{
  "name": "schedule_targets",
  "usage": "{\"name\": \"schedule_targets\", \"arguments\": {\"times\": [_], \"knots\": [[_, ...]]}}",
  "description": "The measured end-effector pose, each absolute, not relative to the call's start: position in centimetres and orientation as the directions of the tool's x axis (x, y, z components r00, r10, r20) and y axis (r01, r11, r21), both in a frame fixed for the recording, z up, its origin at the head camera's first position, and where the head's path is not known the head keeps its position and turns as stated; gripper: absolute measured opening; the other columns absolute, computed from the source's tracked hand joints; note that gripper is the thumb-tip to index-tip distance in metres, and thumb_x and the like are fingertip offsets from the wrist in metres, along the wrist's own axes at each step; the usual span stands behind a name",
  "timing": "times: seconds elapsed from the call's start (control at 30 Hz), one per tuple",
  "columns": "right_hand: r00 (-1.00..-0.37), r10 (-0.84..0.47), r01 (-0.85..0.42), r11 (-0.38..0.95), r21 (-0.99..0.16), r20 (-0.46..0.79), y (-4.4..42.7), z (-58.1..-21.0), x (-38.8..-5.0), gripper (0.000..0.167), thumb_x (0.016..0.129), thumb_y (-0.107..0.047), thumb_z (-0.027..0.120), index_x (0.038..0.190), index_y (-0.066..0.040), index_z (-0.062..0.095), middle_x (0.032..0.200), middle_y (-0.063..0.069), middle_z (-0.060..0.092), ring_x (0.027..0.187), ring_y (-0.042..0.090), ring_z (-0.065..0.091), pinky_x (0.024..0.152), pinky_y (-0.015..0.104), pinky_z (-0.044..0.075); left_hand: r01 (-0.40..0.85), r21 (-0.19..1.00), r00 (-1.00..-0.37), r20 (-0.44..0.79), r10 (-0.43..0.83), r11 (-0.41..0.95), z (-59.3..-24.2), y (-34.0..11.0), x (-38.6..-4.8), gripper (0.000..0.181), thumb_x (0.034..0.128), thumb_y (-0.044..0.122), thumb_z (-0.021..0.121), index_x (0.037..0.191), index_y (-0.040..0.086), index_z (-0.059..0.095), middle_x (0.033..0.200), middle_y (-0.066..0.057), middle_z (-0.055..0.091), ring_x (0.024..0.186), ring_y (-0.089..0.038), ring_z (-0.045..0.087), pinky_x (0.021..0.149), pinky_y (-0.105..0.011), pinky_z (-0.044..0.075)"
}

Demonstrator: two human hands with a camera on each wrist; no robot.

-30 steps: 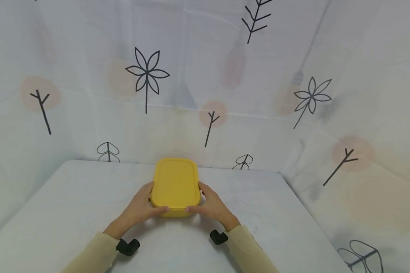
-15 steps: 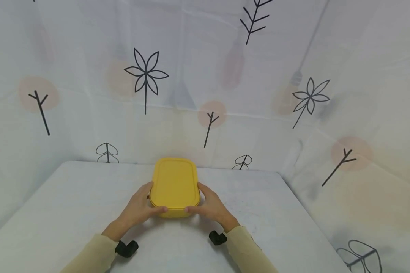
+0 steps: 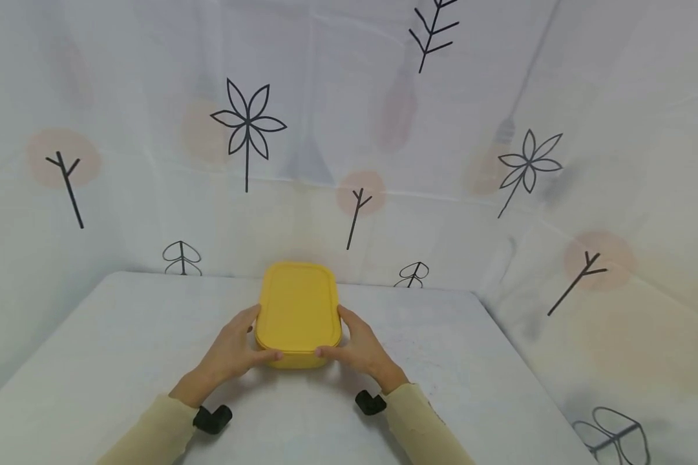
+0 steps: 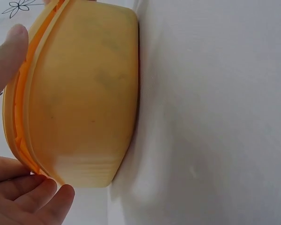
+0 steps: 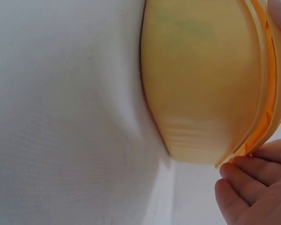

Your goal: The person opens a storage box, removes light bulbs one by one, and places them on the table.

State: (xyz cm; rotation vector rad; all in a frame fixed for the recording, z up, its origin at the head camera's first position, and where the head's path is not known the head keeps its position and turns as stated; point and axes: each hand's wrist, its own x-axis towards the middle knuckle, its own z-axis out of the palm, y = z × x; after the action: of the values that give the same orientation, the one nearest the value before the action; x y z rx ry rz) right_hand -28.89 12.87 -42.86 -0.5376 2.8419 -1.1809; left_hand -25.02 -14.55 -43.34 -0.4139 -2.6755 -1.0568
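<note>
A yellow lid (image 3: 299,307) lies over a yellow box (image 3: 297,361) on the table. At its left side my left hand (image 3: 229,350) grips the lid, thumb on the near edge and fingers along the side. My right hand (image 3: 363,350) holds the opposite side in the same way. Seen from the left wrist, fingertips (image 4: 37,192) touch the rim under the lid (image 4: 10,103), and an orange gap shows above the box wall (image 4: 84,103). The right wrist view has fingers (image 5: 253,180) at the lid's rim (image 5: 280,89), with a similar gap over the box (image 5: 201,84).
The table (image 3: 442,361) is covered in white cloth. Behind it hangs a pale curtain (image 3: 302,219) with drawn plants and pink circles. Black wrist mounts (image 3: 212,420) sit at both beige sleeves (image 3: 154,433).
The lid's far edge stands slightly higher in the head view than before. Both hands keep their hold, with the left thumb shifted slightly left.
</note>
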Motion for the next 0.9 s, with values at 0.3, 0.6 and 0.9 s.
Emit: {"name": "schedule_targets", "arguments": {"times": [0.3,0.6,0.9], "knots": [[-0.93,-0.336,-0.342,0.638,-0.69,0.151,12.6,-42.3,-28.8,0.112,0.062,-0.071,0.074,0.152,-0.024,0.027,0.152,-0.008,0.031,0.14,0.016,0.027,0.114,0.047,0.027,0.338,0.627,-0.931,0.331,0.152,0.701,-42.8,-14.9,-24.8,0.114,0.0634,0.069,0.074,0.145,0.0,0.035,0.145,-0.019,0.041,0.117,-0.034,0.051,0.096,-0.05,0.048],[-0.911,-0.373,-0.38,0.598,-0.705,0.175,11.5,-41.9,-28.6,0.111,0.064,-0.07,0.074,0.152,-0.022,0.026,0.15,-0.008,0.033,0.137,0.015,0.032,0.113,0.046,0.029,0.363,0.633,-0.922,0.353,0.162,0.684,-42.1,-16.1,-24.4,0.112,0.0645,0.067,0.074,0.145,0.0,0.036,0.145,-0.018,0.041,0.124,-0.034,0.047,0.097,-0.05,0.048],[-0.853,-0.446,-0.489,0.505,-0.712,0.269,9.5,-41.8,-29.2,0.091,0.066,-0.064,0.077,0.142,-0.035,0.037,0.129,-0.023,0.048,0.111,0.003,0.048,0.101,0.036,0.044,0.368,0.633,-0.919,0.36,0.162,0.681,-41.6,-18.1,-24.1,0.108,0.0686,0.062,0.075,0.146,-0.001,0.033,0.147,-0.019,0.038,0.126,-0.035,0.044,0.097,-0.051,0.047]]}}
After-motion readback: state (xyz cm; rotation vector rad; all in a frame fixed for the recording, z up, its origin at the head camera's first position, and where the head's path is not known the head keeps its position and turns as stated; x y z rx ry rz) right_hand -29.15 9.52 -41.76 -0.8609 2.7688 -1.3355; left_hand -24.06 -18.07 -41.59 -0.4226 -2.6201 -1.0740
